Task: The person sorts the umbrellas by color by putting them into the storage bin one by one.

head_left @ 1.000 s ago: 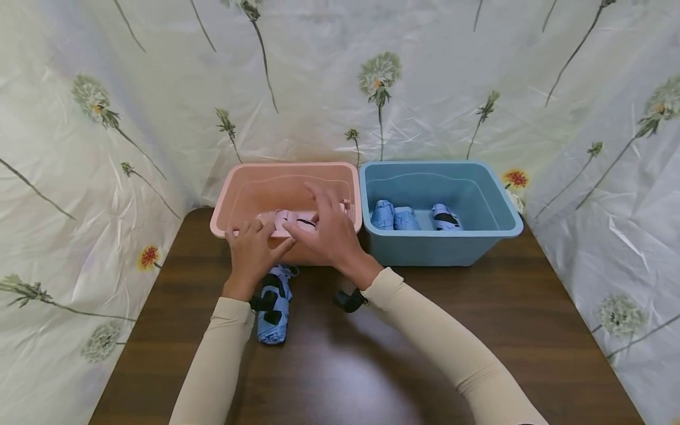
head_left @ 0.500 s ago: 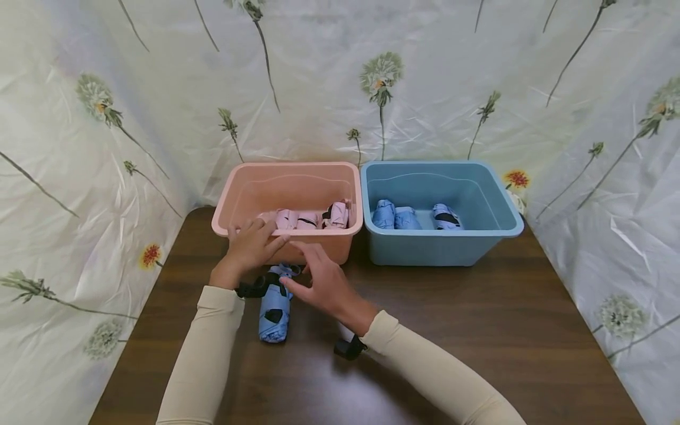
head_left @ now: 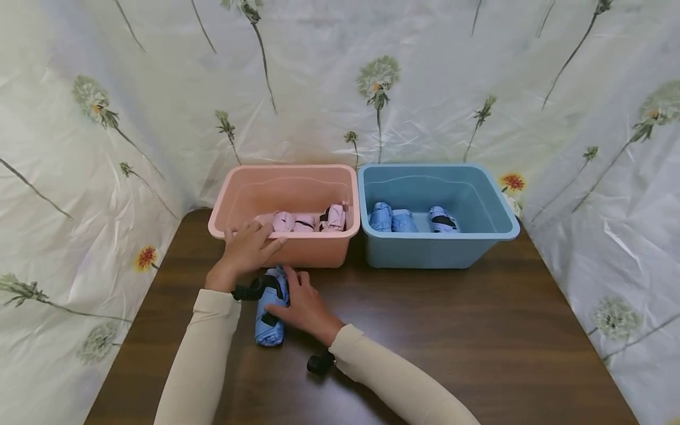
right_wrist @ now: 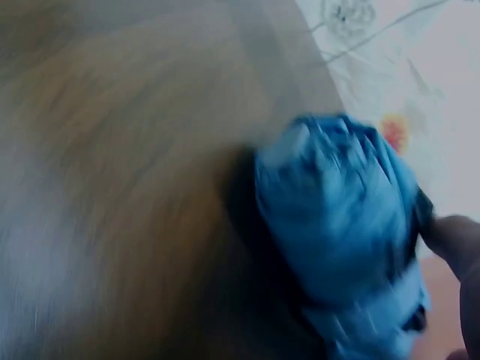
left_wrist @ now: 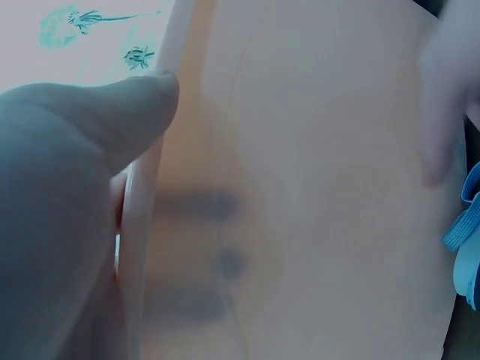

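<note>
My left hand (head_left: 245, 251) holds the near rim of the pink bin (head_left: 319, 254). In the left wrist view its thumb (left_wrist: 142, 112) lies along the bin's rim, and finger shadows show through the wall. My right hand (head_left: 305, 310) reaches over a rolled blue fabric bundle (head_left: 268, 332) with black patches, which lies on the table in front of the pink bin. Its fingers are spread, with the thumb across the roll. In the right wrist view the thumb (right_wrist: 450, 236) touches the side of the blurred bundle (right_wrist: 337, 217); the other fingers are mostly hidden.
Several pink rolls (head_left: 304, 223) lie inside the pink bin. Beside it on the right stands a blue bin (head_left: 425, 252) with three blue rolls (head_left: 402, 221). A flower-printed sheet (head_left: 297, 71) hangs behind the dark wooden table (head_left: 451, 330).
My right hand has left the pink bin and come down, nearer and leftward, to the blue bundle. The left hand has shifted slightly left but stays at the rim.
</note>
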{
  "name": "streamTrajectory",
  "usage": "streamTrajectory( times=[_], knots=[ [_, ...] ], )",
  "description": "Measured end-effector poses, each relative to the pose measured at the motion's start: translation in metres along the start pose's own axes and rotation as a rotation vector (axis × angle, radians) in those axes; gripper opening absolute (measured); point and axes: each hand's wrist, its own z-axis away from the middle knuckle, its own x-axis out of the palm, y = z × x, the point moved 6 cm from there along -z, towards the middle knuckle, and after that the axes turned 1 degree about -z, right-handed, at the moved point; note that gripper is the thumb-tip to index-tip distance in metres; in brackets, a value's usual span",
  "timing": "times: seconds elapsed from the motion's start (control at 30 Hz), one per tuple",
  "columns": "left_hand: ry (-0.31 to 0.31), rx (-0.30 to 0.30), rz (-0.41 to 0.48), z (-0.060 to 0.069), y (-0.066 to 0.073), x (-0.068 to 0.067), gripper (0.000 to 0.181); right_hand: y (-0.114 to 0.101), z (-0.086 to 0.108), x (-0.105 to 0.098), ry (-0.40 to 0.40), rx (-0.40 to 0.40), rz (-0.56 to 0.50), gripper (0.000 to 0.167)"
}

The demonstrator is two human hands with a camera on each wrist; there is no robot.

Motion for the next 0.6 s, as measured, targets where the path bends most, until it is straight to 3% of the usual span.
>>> streamTrajectory(
  times=[0.27,0.47,0.6],
  knots=[
    [-0.006,-0.004,-0.011,0.0,-0.002,0.001,0.04,-0.017,-0.004,0.022,0.078,0.046,0.102,0.088],
    [-0.001,-0.009,-0.026,0.001,-0.002,0.003,0.043,-0.014,-0.007,0.03,0.052,0.137,0.114,0.083],
    [0.018,-0.004,-0.035,0.0,-0.002,0.002,0.043,-0.009,-0.006,0.025,0.05,0.164,0.143,0.082]
  ],
)
